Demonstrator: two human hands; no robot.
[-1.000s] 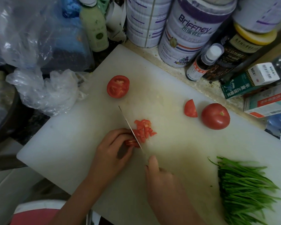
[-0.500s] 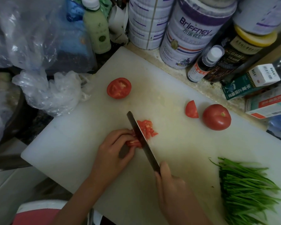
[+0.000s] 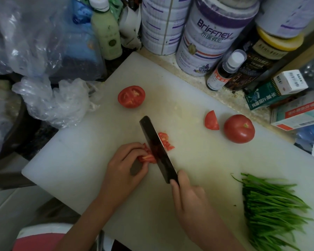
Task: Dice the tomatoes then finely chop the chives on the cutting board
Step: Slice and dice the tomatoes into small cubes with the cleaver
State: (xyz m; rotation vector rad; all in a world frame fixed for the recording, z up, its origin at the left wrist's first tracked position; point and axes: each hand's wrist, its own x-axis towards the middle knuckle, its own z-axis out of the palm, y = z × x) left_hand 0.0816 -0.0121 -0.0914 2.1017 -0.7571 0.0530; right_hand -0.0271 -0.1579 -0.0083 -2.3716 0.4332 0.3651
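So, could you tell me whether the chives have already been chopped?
No, the chives lie as long uncut stalks on the cutting board, apart from the knife.

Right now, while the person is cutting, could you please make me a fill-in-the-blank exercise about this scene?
1. The left hand pinches red tomato strips; the right hand holds the dark-bladed kitchen ___.
2. Only ___ round red tomato on the white plastic cutting board is whole.
3. The red tomato half lies with its cut face turned ___.
4. The bundle of long green chives lies nearest the ___ hand.
Missing words: knife, one, up, right.
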